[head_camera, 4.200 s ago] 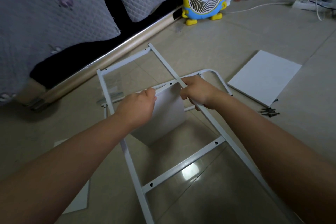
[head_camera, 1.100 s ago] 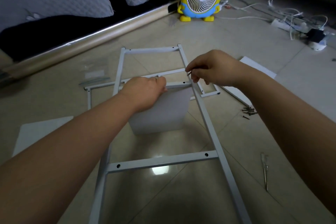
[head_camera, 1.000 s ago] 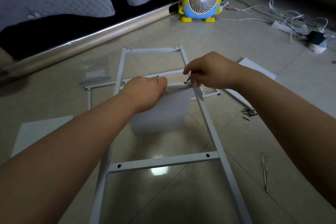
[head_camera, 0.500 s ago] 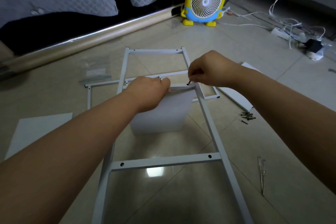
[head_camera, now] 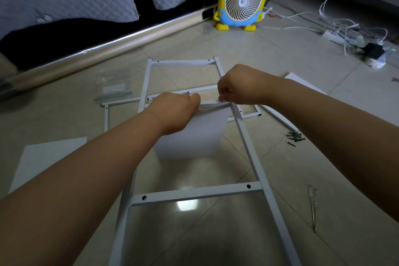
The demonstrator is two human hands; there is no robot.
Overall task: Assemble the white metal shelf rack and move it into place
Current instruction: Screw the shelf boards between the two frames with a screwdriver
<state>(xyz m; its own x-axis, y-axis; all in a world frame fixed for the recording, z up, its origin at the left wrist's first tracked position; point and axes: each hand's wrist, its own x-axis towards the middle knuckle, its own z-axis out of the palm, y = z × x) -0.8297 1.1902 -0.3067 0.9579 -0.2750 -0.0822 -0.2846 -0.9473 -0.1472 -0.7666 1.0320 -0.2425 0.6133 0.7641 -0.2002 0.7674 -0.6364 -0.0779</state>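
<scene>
Dim room, lamp glare on the glossy floor (head_camera: 187, 204), wide-angle bending at edges.

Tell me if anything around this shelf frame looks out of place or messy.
Nothing looks damaged. Loose black screws lie heaped on the tile right of the white frame, and a slim metal tool lies nearer, both easy to kick. White cables tangle around the power strip at far right.
</scene>
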